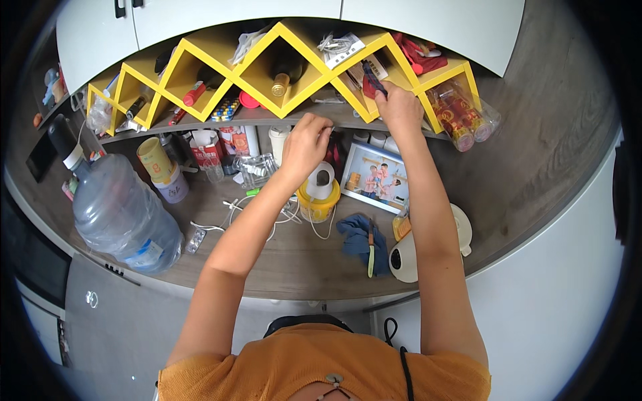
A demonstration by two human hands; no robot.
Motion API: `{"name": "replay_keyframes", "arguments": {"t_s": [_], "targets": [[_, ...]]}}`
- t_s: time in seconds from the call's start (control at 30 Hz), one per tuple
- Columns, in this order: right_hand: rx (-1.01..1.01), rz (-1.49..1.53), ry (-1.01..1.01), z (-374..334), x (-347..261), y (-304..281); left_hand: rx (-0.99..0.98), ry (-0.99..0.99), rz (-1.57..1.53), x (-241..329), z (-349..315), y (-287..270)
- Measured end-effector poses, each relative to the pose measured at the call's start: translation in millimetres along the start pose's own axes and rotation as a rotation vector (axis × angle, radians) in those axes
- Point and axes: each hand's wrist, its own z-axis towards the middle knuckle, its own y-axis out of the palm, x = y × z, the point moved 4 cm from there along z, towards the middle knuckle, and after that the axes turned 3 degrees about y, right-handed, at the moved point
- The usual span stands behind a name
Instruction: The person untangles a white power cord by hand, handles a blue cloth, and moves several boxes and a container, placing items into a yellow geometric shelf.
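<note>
My right hand (401,111) reaches up to the yellow zigzag rack (235,75), at a compartment right of its middle. Its fingers are closed on a dark, slender object (374,83), whose kind I cannot make out. Behind that object, a white printed card or box (376,67) shows inside the compartment. Lower and further left, my left hand (306,148) is at the front edge of the shelf (267,122), fingers bent and pressed together. A small dark bit shows by its fingertips; what they hold, if anything, is hidden.
Bottles (281,79) lie in the rack. Below stand a large water jug (127,214), a yellow-and-white camera-like device (319,190), a framed photo (376,177) and a cream appliance (405,259). A green-handled tool (371,257) rests on a blue cloth (354,234). White cables (274,212) sprawl across the counter.
</note>
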Motion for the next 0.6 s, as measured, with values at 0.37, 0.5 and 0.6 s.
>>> {"name": "replay_keyframes", "arguments": {"t_s": [0.37, 0.5, 0.6], "targets": [[-0.096, 0.665, 0.259, -38.6, 23.3, -21.4, -0.024, -0.069, -0.137, -1.7, -15.9, 8.5], [-0.244, 1.065, 0.343, -76.2, 25.2, -15.4, -0.026, -0.193, -0.421, -14.0, -32.9, 7.5], [-0.415, 1.145, 0.355, -111.7, 24.0, -0.2, -0.118, -0.441, -0.695, -16.6, -50.4, 3.1]]}}
